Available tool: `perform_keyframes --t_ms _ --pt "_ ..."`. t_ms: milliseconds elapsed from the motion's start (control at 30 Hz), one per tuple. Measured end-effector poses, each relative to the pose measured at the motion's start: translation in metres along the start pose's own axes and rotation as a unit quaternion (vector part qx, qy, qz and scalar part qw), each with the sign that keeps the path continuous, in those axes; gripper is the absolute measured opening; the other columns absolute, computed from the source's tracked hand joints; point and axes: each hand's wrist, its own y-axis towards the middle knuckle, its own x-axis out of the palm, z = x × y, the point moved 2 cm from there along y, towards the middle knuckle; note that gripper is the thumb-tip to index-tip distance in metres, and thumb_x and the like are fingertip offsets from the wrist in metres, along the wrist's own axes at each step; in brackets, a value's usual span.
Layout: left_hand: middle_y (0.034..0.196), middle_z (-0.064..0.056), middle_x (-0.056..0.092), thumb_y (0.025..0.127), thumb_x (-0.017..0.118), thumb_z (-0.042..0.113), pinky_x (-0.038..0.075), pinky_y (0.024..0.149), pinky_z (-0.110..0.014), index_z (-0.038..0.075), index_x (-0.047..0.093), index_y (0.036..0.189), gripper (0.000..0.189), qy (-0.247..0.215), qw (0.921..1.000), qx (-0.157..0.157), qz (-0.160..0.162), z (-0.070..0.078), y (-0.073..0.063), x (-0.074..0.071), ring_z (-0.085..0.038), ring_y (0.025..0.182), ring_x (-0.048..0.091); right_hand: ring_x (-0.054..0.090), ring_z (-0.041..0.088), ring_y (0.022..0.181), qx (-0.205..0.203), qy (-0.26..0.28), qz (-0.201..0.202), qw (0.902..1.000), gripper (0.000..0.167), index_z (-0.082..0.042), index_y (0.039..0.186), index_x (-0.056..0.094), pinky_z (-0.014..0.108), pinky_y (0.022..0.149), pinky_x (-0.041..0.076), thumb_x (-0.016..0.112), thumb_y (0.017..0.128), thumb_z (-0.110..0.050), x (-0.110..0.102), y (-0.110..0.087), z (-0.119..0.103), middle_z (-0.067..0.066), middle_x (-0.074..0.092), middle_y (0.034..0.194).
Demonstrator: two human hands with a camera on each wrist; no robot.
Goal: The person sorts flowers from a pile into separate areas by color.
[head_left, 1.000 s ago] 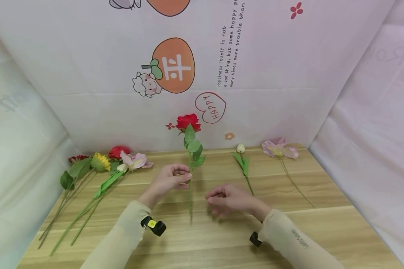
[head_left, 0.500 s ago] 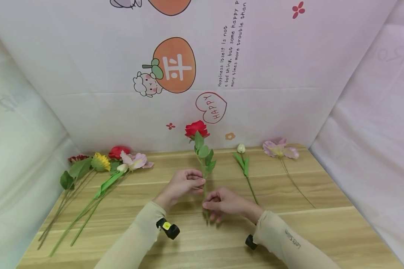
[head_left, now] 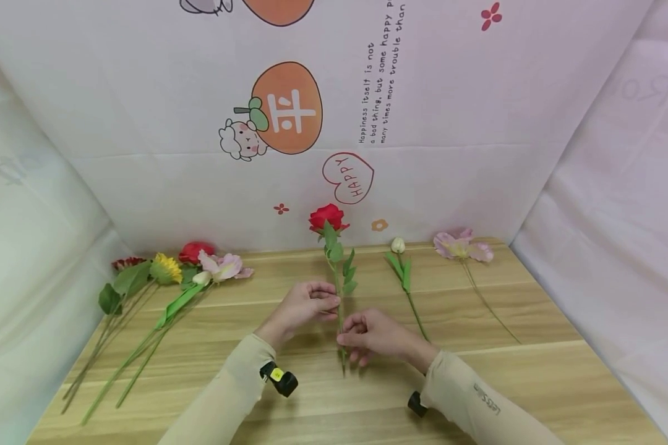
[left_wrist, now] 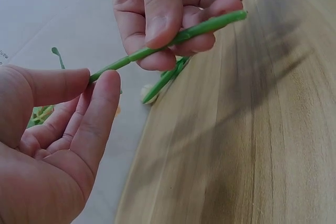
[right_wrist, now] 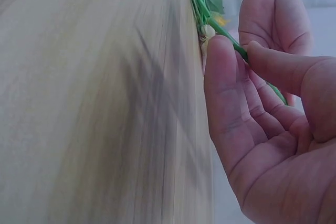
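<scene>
A red rose (head_left: 327, 219) with a green leafy stem is held up over the middle of the table. My left hand (head_left: 306, 304) pinches the stem below the leaves between thumb and fingers. Lower down, near the cut end, my right hand (head_left: 374, 335) pinches the same stem. The left wrist view shows the stem (left_wrist: 210, 25) running from the left fingertips under the right thumb, its end sticking out past the right hand. In the right wrist view the stem (right_wrist: 239, 50) passes between the right thumb and forefinger.
At left lie a dark red flower (head_left: 128, 263), a yellow flower (head_left: 167, 268), another red rose (head_left: 197, 252), a pink flower (head_left: 222, 267) and a white tulip (head_left: 203, 278). Right of the hands lie a white tulip (head_left: 398, 246) and a pink flower (head_left: 461, 246). White cloth (head_left: 445, 185) walls the table.
The left hand has carried the rose to the right and a little lower. My right hand, apart from the stem a second ago, has taken hold of its lower part.
</scene>
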Motion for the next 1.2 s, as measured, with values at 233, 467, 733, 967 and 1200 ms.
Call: perform_keyframes --t_ms 233,467,733,967,1200 --pt "0.113 -0.027 0.064 0.097 0.067 0.002 0.06 0.086 -0.039 -0.009 0.059 0.123 0.03 0.01 0.9999 -0.004 -0.01 0.001 -0.001 0.003 -0.02 0.086 0.069 0.07 0.023 0.068 0.001 0.007 0.0 1.0 0.016 0.001 0.1 0.068 0.037 0.059 0.062 0.07 0.098 -0.015 0.0 -0.004 0.0 0.014 0.071 0.083" --pt "0.109 -0.023 0.067 0.099 0.066 0.007 0.06 0.087 -0.042 -0.008 0.059 0.13 0.035 0.03 0.9992 -0.004 -0.026 -0.002 0.0 0.004 -0.021 0.087 0.07 0.069 0.019 0.066 0.002 0.011 -0.005 0.9999 0.018 0.003 0.101 0.067 0.033 0.058 0.061 0.069 0.098 -0.015 -0.001 -0.005 0.005 0.014 0.071 0.083" --pt "0.114 -0.016 0.07 0.099 0.067 0.014 0.06 0.084 -0.039 -0.001 0.061 0.133 0.038 0.063 0.9968 -0.008 -0.049 -0.011 -0.004 0.0 -0.025 0.096 0.069 0.07 0.02 0.067 -0.002 -0.002 -0.011 0.9999 0.024 0.005 0.103 0.068 0.026 0.051 0.057 0.07 0.098 -0.018 -0.005 -0.006 0.011 0.015 0.072 0.084" --pt "0.127 -0.024 0.063 0.1 0.067 0.019 0.059 0.088 -0.041 -0.003 0.058 0.136 0.043 0.077 0.9946 -0.015 -0.068 -0.017 -0.014 -0.015 -0.039 0.109 0.064 0.07 0.02 0.068 0.006 0.007 -0.011 0.9999 0.024 0.005 0.108 0.068 0.025 0.051 0.056 0.069 0.098 -0.018 -0.012 -0.007 0.019 0.012 0.072 0.084" --pt "0.117 -0.023 0.064 0.1 0.067 0.023 0.06 0.085 -0.041 -0.004 0.06 0.131 0.041 0.143 0.9882 -0.007 -0.054 -0.019 -0.033 -0.043 -0.033 0.1 0.066 0.069 0.018 0.065 0.006 0.011 -0.014 0.9998 0.02 0.005 0.105 0.068 0.026 0.052 0.057 0.069 0.098 -0.014 -0.015 -0.007 0.026 0.014 0.071 0.082"
